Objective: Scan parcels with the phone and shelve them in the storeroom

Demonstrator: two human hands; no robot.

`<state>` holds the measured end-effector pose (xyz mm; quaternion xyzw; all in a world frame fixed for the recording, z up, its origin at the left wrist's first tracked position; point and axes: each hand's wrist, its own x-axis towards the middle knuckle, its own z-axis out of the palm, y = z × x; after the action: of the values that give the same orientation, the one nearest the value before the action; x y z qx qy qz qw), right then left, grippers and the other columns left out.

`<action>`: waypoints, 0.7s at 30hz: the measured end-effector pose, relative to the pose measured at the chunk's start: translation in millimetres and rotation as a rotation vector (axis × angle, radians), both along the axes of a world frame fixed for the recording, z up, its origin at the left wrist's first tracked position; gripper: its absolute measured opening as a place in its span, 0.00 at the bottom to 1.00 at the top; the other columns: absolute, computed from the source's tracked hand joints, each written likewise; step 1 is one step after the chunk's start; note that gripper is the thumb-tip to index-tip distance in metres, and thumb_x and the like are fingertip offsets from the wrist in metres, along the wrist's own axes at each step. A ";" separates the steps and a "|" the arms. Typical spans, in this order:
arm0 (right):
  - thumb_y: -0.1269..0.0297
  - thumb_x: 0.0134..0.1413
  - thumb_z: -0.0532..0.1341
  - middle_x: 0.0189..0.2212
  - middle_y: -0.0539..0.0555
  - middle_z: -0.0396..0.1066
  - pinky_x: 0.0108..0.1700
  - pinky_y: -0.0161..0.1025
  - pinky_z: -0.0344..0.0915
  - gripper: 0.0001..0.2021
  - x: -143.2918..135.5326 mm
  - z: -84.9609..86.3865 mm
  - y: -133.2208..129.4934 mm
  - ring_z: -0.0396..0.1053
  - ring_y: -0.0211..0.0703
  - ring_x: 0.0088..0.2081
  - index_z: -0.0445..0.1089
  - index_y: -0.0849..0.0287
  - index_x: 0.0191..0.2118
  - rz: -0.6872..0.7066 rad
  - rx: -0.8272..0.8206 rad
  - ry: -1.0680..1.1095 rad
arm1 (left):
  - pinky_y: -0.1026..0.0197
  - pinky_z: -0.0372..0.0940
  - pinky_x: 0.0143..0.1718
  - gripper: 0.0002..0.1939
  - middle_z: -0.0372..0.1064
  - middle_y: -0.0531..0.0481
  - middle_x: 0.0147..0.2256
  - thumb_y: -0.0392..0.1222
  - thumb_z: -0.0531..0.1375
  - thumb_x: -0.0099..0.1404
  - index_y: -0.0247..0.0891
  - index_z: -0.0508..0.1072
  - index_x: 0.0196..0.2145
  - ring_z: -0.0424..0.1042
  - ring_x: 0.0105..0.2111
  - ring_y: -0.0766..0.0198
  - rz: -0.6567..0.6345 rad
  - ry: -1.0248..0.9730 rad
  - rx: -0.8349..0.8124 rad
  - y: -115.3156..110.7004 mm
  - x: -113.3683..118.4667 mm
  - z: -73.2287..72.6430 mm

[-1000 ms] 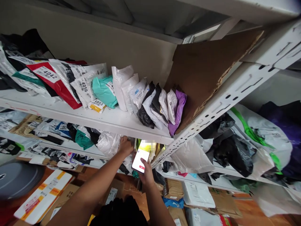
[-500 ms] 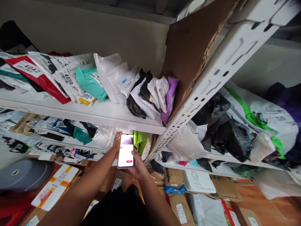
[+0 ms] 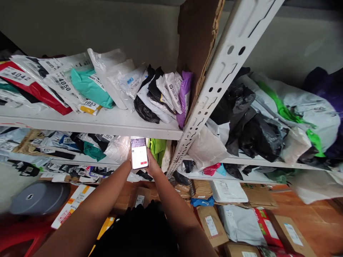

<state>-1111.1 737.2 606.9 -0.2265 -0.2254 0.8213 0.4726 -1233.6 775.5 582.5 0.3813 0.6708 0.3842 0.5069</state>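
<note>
Head: two hands (both gripping) [image 3: 128,165] [image 3: 153,166]; one phone [image 3: 139,153]

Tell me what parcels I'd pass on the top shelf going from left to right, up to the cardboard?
Red parcel marked 4042 → white bag marked 4050 → small yellow parcel marked 4053 → teal bag → black bag → purple bag → cardboard divider.

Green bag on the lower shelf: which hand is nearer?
Right. The right hand grips the phone just left of the green bag, almost against it. The left hand sits on the phone's far side, so the phone lies between it and the bag.
</note>
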 end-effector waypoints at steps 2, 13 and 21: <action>0.50 0.64 0.55 0.46 0.57 0.73 0.45 0.50 0.71 0.20 -1.3 4.9 1.9 0.73 0.47 0.42 0.67 0.60 0.52 -0.012 0.018 0.001 | 0.51 0.69 0.43 0.24 0.71 0.45 0.44 0.58 0.52 0.68 0.36 0.69 0.49 0.72 0.40 0.60 0.030 -0.067 -0.034 0.3 1.3 5.7; 0.45 0.63 0.54 0.45 0.58 0.74 0.46 0.51 0.71 0.24 -1.9 9.3 3.5 0.74 0.47 0.42 0.68 0.61 0.50 -0.027 0.057 0.021 | 0.51 0.70 0.42 0.27 0.72 0.47 0.43 0.61 0.51 0.67 0.34 0.70 0.48 0.73 0.41 0.57 0.082 -0.304 -0.063 -9.6 16.6 34.6; 0.45 0.62 0.54 0.45 0.58 0.75 0.48 0.51 0.70 0.23 0.0 15.3 2.5 0.74 0.47 0.43 0.69 0.61 0.49 -0.033 0.073 0.028 | 0.51 0.71 0.41 0.29 0.73 0.47 0.40 0.63 0.49 0.67 0.33 0.71 0.46 0.74 0.39 0.57 -0.004 -0.200 -0.038 -7.7 13.2 29.1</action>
<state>-1111.1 739.7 622.2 -0.2012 -0.2447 0.8079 0.4970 -1220.4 767.8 611.7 0.3327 0.6233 0.4067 0.5791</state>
